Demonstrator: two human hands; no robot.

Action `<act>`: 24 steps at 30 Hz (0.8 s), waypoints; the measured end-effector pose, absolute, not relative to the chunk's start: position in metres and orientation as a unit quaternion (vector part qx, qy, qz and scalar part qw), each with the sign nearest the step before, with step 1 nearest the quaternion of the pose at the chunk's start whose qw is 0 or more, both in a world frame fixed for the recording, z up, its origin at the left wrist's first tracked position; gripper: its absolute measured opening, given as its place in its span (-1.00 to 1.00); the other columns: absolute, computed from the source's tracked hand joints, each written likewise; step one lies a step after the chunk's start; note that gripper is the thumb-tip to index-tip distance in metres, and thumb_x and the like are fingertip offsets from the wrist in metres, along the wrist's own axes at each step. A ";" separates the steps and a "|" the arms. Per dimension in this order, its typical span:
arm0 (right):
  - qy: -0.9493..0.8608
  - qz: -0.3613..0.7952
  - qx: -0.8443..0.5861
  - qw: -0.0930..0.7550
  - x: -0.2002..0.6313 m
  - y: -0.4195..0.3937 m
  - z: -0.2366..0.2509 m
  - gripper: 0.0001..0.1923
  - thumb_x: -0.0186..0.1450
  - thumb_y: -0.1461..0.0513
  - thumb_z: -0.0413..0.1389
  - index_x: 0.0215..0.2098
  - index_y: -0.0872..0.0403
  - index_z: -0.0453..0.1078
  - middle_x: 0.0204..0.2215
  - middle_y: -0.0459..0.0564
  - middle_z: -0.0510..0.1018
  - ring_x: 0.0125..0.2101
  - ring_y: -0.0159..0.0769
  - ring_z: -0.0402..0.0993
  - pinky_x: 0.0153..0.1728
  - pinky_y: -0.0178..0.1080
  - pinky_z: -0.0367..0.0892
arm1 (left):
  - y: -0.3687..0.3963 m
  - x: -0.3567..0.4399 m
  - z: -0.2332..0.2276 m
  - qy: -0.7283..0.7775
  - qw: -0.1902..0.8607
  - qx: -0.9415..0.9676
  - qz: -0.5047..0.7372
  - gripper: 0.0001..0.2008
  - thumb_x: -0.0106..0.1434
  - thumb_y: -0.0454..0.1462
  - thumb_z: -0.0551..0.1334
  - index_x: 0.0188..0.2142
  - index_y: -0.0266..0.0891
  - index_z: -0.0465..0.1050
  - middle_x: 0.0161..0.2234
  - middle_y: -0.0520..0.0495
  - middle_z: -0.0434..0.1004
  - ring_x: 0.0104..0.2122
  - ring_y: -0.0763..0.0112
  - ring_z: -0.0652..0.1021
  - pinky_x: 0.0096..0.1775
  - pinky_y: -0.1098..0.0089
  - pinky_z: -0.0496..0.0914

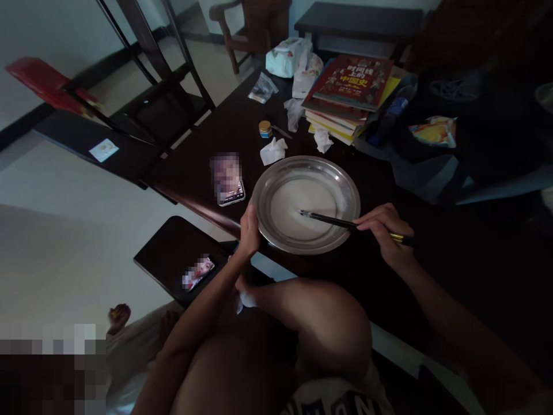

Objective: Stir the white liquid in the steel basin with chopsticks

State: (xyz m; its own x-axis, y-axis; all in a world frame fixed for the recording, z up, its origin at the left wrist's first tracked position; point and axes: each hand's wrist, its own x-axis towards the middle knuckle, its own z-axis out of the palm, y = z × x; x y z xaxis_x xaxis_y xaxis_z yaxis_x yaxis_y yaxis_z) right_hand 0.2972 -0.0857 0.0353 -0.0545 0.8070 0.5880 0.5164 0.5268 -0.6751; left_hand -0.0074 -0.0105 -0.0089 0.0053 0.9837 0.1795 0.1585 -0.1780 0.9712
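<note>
Plate (337,183), round metal, sits on the dark table (203,155) at its near edge, thin white liquid pooled in the middle. Everything below is placed from the plate.

My left hand (249,232) is at the plate's near-left rim, fingers pinched on the edge, thumb on top, gripping it. My right hand (382,230) is just off the plate's right rim, fingers closed around a pair of dark chopsticks (328,219).

Key relation: the chopsticks' long axis runs roughly right to left, slightly away from me. The butt ends stick out past my right hand, away from the plate. The tips cross the right rim and end near the plate's center, at or just over the liquid; can't tell if they touch it. So the liquid lies left of my right fingers, along the line of the sticks. The right hand is nearer the working end; the left only touches the rim.

Around the plate:
- Phone (228,187) just left of it, lying flat, close to the rim but apart.
- Crumpled tissue (273,151) just beyond the far-left rim.
- Small round tin (265,128) farther back than the tissue.
- Stack of books (345,95) beyond the far-right side, well apart.
- Second phone (197,273) on a low stool (168,248), nearer me and left of the plate, below table level.
- My knee (324,323) is under the near rim.
</note>
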 end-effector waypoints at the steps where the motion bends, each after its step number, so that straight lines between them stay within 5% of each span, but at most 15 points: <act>1: -0.714 0.148 -0.459 0.508 0.298 -0.086 0.036 -0.71 0.47 0.20 0.04 -0.33 -0.13 0.56 -0.38 -0.13 0.71 -0.32 -0.20 0.59 -0.21 -0.02 0.38 | -0.010 -0.007 -0.009 0.493 0.409 0.579 0.504 -0.19 0.37 0.30 -0.04 0.26 -0.24 0.42 0.20 -0.24 0.54 0.31 0.02 0.41 0.34 0.08 0.26; 24: -0.755 0.154 -0.433 0.468 0.296 -0.085 0.035 -0.75 0.47 0.18 0.05 -0.31 -0.08 0.54 -0.31 -0.14 0.73 -0.30 -0.26 0.61 -0.16 -0.05 0.37 | -0.009 -0.009 -0.011 0.485 0.401 0.594 0.501 -0.23 0.41 0.26 -0.07 0.24 -0.24 0.44 0.21 -0.24 0.52 0.28 0.05 0.44 0.34 0.09 0.26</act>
State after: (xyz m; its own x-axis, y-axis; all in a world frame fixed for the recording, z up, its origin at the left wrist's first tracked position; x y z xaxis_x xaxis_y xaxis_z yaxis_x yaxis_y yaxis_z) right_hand 0.2960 -0.0849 0.0346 -0.1866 0.7980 0.5730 0.5091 0.5774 -0.6383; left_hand -0.0092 -0.0092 -0.0110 0.0268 0.9782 0.2059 0.1737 -0.2074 0.9627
